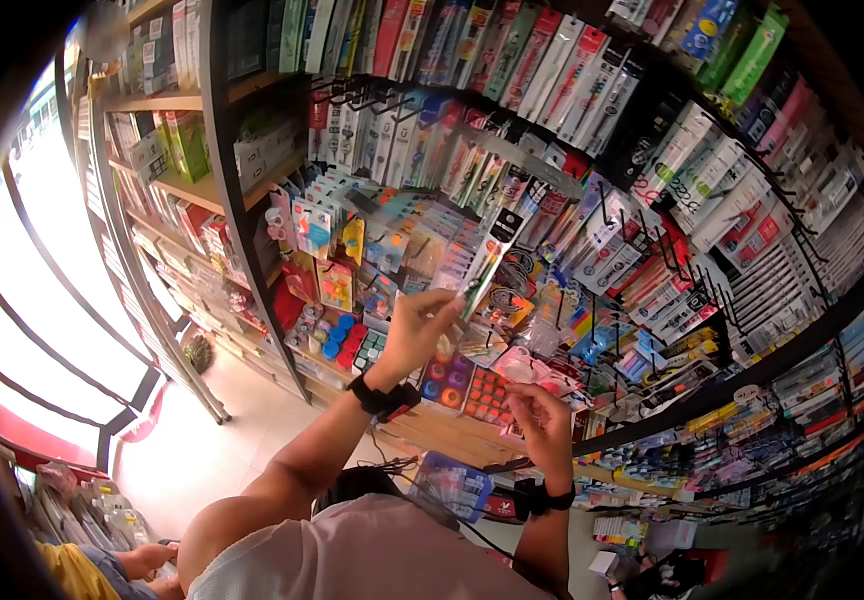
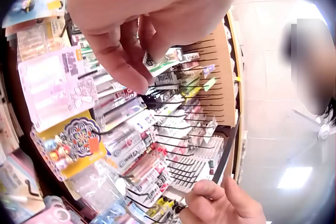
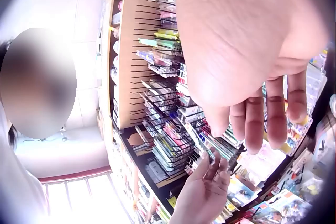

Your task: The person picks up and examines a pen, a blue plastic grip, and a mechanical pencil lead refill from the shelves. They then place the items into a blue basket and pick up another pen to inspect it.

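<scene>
In the head view my left hand [image 1: 420, 330] pinches the lower end of a slim pen pack [image 1: 497, 245], a clear sleeve with a black top. The pack stands slanted, its top pointing up toward the hanging goods. My right hand [image 1: 542, 425] is in the air to the right, fingers loosely bent and holding nothing, near a tray of orange-red round pieces [image 1: 488, 396]. Large in the left wrist view, the left hand [image 2: 152, 14] has its thumb and fingers together and hides much of the pack. The right hand [image 3: 252, 61] fills the top of its own wrist view.
Hooks with packed pens and refills [image 1: 642, 260] line the rack in front and to the right. A shelf upright [image 1: 227, 190] stands at left, with a bright glass door beyond. Another person's legs [image 1: 147, 560] show at lower left. Below, a blue-rimmed clear container [image 1: 455, 485] sits near my body.
</scene>
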A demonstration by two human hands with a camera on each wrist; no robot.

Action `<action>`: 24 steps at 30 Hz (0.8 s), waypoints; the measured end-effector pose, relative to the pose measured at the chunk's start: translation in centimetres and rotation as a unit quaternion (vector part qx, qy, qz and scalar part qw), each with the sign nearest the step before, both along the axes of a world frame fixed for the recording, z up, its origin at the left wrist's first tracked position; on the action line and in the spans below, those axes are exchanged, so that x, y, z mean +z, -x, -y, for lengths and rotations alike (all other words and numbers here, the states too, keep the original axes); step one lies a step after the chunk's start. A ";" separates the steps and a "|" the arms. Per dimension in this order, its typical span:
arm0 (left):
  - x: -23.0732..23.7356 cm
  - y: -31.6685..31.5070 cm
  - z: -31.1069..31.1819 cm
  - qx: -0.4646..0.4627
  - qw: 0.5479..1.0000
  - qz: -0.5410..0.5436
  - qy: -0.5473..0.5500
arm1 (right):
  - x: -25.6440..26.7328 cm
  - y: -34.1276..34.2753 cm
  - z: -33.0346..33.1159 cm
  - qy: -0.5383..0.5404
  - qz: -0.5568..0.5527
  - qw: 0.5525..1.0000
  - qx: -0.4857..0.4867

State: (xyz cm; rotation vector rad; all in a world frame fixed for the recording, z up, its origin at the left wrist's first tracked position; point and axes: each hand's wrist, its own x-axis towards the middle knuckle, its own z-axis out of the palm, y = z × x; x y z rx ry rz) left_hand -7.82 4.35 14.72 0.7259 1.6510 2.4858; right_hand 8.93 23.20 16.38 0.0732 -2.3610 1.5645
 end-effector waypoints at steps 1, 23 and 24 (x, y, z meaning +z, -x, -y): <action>0.0 0.4 0.4 0.002 1.000 0.005 -0.002 | -0.1 0.0 0.5 0.035 0.026 0.999 0.005; -3.6 4.7 4.0 0.015 0.999 0.048 -0.021 | -5.1 3.3 7.9 0.035 0.102 0.994 0.015; -3.6 4.8 4.0 0.011 0.999 0.049 -0.020 | -5.4 3.2 8.0 0.040 0.105 0.994 0.008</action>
